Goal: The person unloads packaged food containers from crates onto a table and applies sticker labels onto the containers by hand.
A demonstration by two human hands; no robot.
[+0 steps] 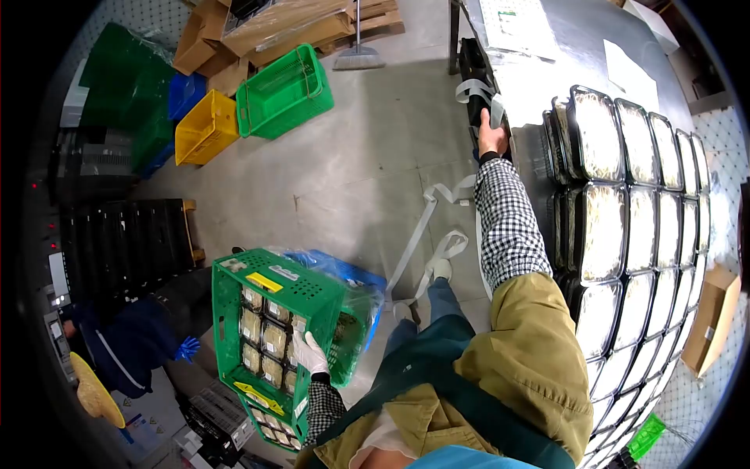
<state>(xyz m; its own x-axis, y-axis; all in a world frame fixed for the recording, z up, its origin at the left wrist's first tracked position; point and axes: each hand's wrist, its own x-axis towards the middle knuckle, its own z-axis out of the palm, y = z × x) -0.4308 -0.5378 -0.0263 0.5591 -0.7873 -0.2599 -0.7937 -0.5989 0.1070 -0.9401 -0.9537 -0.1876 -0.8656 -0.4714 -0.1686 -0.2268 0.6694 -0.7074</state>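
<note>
My left hand (310, 354), in a white glove, lies at the inner edge of a green crate (316, 285), its fingers stretched against the packs inside. Rows of small clear-lidded packs (274, 339) with pale contents fill this crate. My right hand (492, 141), ungloved, reaches to the table's left edge beside a long black object (473, 59). Its thumb points up and its fingers curl around something grey-white, too small to make out. A white label strip (422, 227) trails from there across the floor to my feet.
Stacked black trays with clear lids (601, 137) crowd the table on the right. Another green crate (285, 92), a yellow crate (206, 129) and a broom (358, 58) stand at the back. At the left is a person in dark clothes (137, 344), with a blue glove.
</note>
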